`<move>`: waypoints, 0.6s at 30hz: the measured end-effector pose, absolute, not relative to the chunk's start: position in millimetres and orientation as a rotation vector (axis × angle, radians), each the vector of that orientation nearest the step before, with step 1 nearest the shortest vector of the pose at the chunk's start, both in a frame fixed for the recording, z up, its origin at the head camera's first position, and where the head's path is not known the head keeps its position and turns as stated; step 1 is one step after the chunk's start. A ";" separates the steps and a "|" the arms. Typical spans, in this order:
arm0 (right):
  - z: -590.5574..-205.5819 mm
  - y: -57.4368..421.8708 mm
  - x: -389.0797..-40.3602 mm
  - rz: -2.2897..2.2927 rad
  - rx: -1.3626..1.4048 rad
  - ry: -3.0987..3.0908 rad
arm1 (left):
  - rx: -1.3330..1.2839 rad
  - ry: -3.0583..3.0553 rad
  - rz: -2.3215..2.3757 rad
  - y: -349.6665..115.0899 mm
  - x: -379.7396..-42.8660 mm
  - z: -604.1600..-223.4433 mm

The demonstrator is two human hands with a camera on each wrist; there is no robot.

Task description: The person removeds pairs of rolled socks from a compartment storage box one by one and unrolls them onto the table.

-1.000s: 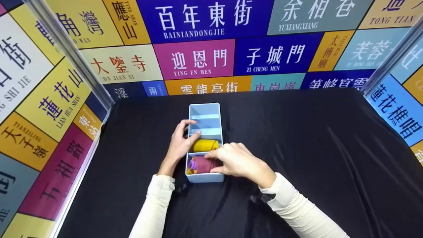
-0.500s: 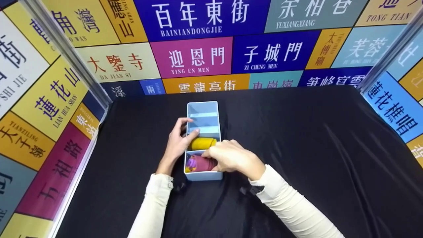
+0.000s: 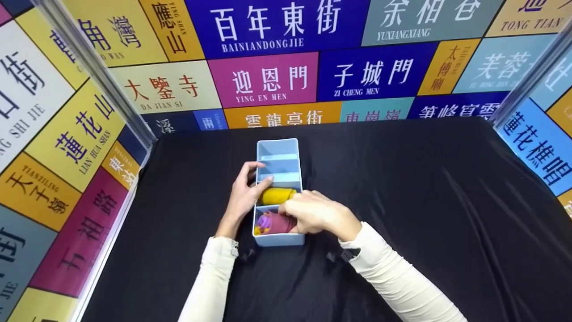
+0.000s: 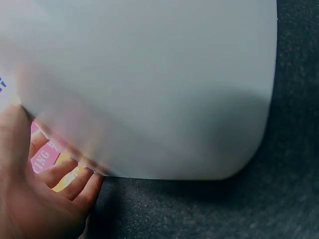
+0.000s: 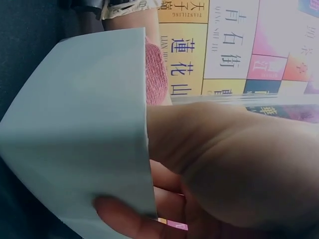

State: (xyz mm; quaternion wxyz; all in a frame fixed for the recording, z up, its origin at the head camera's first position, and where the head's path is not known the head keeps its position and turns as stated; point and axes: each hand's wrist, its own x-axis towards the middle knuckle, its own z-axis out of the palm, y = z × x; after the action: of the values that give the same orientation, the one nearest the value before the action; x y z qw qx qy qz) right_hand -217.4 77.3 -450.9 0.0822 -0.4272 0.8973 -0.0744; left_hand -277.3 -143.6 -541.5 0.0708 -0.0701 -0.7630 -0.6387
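Observation:
A pale blue divided storage box (image 3: 279, 240) stands on the black cloth. My left hand (image 3: 243, 194) holds its left wall, thumb bent over the rim; the left wrist view shows those fingers partly behind the pale wall (image 4: 164, 89). In the front compartment lies a rolled maroon sock (image 3: 278, 223) with purple and yellow at its left end. The right hand (image 3: 319, 217) reaches over the right rim and grips the roll's right end, its fingertips partly hidden. Pink knit (image 5: 157, 77) shows beyond the wall in the right wrist view. Behind it sits a yellow roll (image 3: 276, 196).
Two rear compartments (image 3: 278, 165) of the box show bare walls and floor. Black cloth (image 3: 402, 188) spreads around it on all sides. Panels with coloured street-name signs (image 3: 263, 80) rise at the back, left and right, joined by metal corner posts (image 3: 111, 80).
My right hand has shifted left and settled deeper into the front compartment, and the maroon roll has tilted slightly. The left hand keeps its hold on the box.

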 end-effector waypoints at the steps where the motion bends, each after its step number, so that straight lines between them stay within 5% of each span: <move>1: -451.0 77.9 -217.3 -0.227 -1.275 2.677 | -0.216 -2.297 -1.919 -144.1 -277.9 -542.5; 18: -455.0 81.1 -216.6 -0.235 -1.265 2.654 | -0.178 -2.340 -1.893 -146.5 -277.7 -538.8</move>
State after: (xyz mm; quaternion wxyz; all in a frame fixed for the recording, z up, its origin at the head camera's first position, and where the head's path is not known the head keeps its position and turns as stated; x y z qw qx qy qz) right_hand -216.6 81.1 -455.0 0.0958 -0.4270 0.8957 -0.0792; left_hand -277.7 -146.5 -538.8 0.0632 -0.0588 -0.7745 -0.6266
